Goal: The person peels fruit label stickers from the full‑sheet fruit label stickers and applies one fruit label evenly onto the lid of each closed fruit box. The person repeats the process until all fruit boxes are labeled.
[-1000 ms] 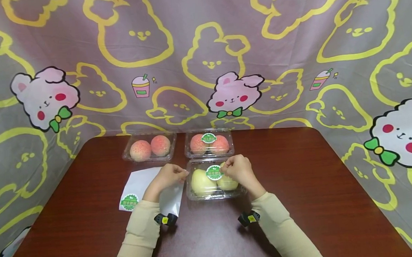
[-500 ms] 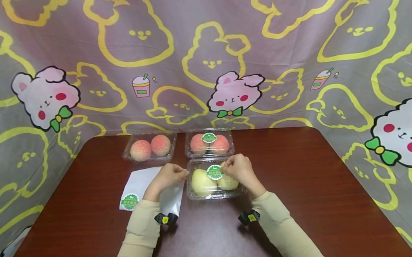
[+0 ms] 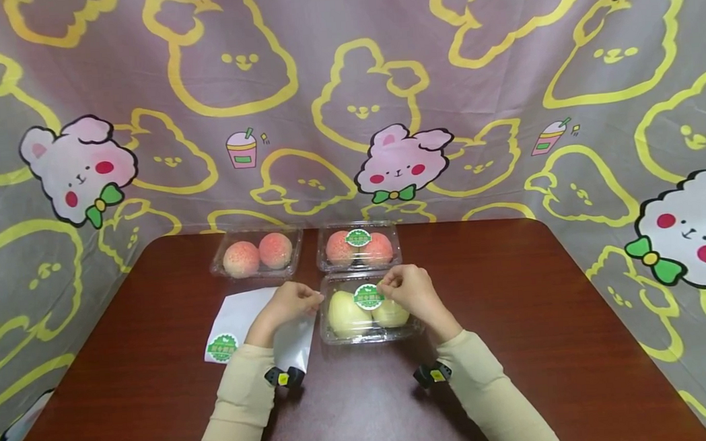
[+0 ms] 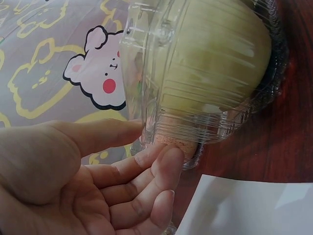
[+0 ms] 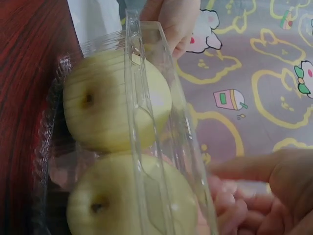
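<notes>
My left hand (image 3: 290,300) is at the left edge of a clear plastic box (image 3: 336,337) with two pale yellow-green pears (image 3: 348,313). In the left wrist view its thumb and index finger pinch the box's rim, the other fingers loosely bent. My right hand (image 3: 414,291) is over the right side of the lid. Its thumb and index fingertip pinch the right edge of a round green-and-white sticker (image 3: 368,297), which overlaps the lid's middle. In the right wrist view that hand (image 5: 264,196) has its fingers curled beside the lid; the sticker is out of sight there.
Behind stands a clear box of two peaches (image 3: 375,247) with a round sticker (image 3: 358,238) on its lid. Left of it, another peach box (image 3: 259,272) shows no sticker. A white backing sheet (image 3: 242,309) with one sticker (image 3: 222,348) lies partly beneath my left forearm.
My right wrist and forearm have shifted slightly to the right, while the fingertips stay at the sticker's edge. The left hand and the boxes hold still.
</notes>
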`<state>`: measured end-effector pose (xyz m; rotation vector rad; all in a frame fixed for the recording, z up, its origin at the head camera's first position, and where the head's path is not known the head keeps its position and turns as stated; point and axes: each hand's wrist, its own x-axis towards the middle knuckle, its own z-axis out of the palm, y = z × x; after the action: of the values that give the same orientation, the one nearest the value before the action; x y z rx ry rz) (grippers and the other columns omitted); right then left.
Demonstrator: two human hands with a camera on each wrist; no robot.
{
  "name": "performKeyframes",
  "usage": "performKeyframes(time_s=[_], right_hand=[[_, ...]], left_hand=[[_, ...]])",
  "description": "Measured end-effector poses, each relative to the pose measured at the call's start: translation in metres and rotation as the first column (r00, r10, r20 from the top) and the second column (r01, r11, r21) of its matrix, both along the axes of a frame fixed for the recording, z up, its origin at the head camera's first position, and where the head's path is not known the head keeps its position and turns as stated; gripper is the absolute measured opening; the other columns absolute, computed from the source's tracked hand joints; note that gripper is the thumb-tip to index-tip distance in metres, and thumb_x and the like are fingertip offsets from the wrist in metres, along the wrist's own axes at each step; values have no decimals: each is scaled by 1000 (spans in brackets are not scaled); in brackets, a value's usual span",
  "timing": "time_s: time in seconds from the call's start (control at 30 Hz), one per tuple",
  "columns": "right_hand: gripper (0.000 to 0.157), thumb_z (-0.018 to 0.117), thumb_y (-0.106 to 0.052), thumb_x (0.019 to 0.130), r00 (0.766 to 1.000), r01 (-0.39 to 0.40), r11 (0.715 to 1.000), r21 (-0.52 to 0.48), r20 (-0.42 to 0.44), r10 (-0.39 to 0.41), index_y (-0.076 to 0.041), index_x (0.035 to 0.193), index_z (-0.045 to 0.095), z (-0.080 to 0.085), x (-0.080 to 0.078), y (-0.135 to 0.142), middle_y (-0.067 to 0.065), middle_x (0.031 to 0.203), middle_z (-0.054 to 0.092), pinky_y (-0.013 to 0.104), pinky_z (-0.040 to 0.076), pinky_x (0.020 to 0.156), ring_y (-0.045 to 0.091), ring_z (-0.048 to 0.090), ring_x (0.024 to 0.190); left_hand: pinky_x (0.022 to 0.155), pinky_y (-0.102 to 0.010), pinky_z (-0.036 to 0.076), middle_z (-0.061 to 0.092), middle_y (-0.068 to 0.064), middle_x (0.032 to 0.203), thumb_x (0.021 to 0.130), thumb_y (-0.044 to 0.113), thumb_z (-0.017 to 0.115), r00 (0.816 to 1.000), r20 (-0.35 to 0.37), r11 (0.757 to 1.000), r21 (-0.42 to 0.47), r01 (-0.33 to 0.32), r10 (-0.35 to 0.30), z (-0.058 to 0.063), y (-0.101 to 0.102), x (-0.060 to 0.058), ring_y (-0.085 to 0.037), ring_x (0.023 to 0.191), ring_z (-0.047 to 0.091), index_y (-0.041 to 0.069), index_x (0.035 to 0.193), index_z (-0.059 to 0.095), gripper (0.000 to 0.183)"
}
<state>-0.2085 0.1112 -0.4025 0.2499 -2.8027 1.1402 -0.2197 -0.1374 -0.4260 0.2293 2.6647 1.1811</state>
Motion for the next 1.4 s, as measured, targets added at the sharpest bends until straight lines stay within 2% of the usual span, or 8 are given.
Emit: performKeyframes(time_s=[0.13, 0.37, 0.6, 0.77, 0.93, 1.07, 1.17, 1.4], right_hand=[[6, 72, -9, 83, 981, -159, 987, 36, -103, 162, -4, 80, 71, 0, 4, 1, 8, 73, 71, 18, 44, 59, 8, 57, 64], [4, 71, -10, 84, 878, -346, 916, 203, -274, 392, -6, 86, 71, -2, 13, 0, 4, 81, 72, 21, 50, 67, 12, 63, 72], [11, 69, -16, 87, 808, -356, 842, 405, -319, 495, -10, 96, 72, -4, 20, -2, 1, 95, 72, 31, 54, 83, 17, 66, 93], [18, 68, -15, 87, 731, -381, 771, 510, -344, 589, -7, 103, 72, -6, 19, -2, 6, 109, 72, 34, 53, 90, 20, 67, 103], [18, 67, -16, 87, 666, -375, 734, 566, -387, 638, -7, 103, 71, -11, 19, -4, 8, 114, 71, 36, 51, 93, 21, 66, 108], [20, 67, -19, 88, 646, -376, 726, 576, -398, 651, -7, 103, 71, -16, 19, -4, 8, 114, 71, 37, 50, 92, 20, 66, 108], [23, 67, -20, 88, 647, -369, 725, 582, -400, 650, -6, 105, 71, -16, 18, -1, 9, 115, 71, 38, 50, 94, 21, 66, 108], [26, 69, -18, 87, 687, -332, 760, 558, -409, 600, -3, 108, 72, -15, 18, 7, 13, 117, 71, 40, 50, 99, 27, 66, 110]], left_hand=[[67, -27, 53, 74, -20, 87, 93, 19, 61, 1000, -6, 1000, 3, 5, -5, 0, 0, 1, -22, 76, 71, -7, 99, 69, 28], [64, -25, 51, 74, -21, 86, 93, 18, 60, 1000, -6, 1000, 11, 9, -9, 0, 0, 2, -22, 76, 71, -7, 99, 69, 27], [66, -29, 56, 74, -23, 87, 94, 17, 60, 1000, 0, 999, 33, 16, -16, -1, 0, 2, -27, 77, 73, -9, 99, 69, 28], [66, -29, 56, 74, -23, 88, 94, 17, 59, 1000, 1, 999, 35, 18, -18, -1, 0, 2, -26, 77, 73, -9, 99, 69, 28], [66, -28, 55, 74, -23, 88, 94, 17, 60, 1000, 0, 999, 34, 17, -17, -2, 0, 2, -26, 77, 73, -9, 99, 69, 28], [65, -27, 55, 74, -22, 87, 94, 17, 60, 1000, 3, 999, 35, 16, -16, -2, 0, 2, -25, 77, 73, -8, 99, 69, 28], [65, -27, 55, 74, -22, 87, 94, 18, 60, 1000, 10, 999, 33, 14, -14, -1, 0, 2, -25, 77, 73, -8, 99, 69, 28], [64, -24, 53, 74, -21, 88, 94, 19, 59, 1000, 22, 1000, 26, 12, -13, -1, 0, 1, -23, 77, 72, -7, 101, 69, 29]])
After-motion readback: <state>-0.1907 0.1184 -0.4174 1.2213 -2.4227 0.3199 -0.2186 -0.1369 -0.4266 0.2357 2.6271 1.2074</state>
